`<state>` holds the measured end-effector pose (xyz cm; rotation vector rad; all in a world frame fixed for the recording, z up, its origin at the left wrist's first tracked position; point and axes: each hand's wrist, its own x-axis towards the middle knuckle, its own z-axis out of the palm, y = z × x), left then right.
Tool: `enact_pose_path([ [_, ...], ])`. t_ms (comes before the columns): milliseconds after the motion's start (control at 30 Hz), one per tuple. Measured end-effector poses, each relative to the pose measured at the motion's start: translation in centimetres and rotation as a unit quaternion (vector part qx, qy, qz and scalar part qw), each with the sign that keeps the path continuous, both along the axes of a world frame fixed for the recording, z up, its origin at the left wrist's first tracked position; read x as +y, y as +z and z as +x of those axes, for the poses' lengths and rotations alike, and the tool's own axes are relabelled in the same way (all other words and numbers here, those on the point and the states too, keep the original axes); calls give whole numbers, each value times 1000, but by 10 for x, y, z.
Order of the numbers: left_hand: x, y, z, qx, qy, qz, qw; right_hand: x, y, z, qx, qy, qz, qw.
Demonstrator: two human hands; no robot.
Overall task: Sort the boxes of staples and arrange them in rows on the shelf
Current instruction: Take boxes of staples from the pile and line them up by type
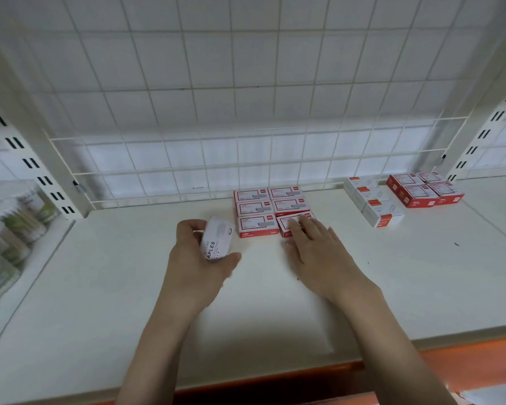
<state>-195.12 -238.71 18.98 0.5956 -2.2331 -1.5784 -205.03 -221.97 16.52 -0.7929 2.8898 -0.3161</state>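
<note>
On the white shelf (275,302), several red-edged staple boxes (254,209) lie flat in two rows near the back grid. My right hand (313,249) rests with straight fingers on the front right box (287,226) of that group. My left hand (196,255) grips a white staple box (216,239) just left of the group, held above the shelf. Further right stand a row of white boxes (373,200) and a block of red boxes (424,188).
A white wire grid (246,159) backs the shelf. Slotted uprights (32,162) stand at both sides. Packets with green print (9,229) fill the neighbouring bay on the left. An orange strip (465,366) runs along the shelf's front edge.
</note>
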Motion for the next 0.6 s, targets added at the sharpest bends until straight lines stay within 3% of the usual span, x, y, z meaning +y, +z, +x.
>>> enact_pose_path([
  [300,-10,0,9,3,-21,-182,983,-5,0,-2,20,2,16,1000],
  [600,-30,-8,10,2,-6,-279,960,-11,8,1,29,2,18,999],
])
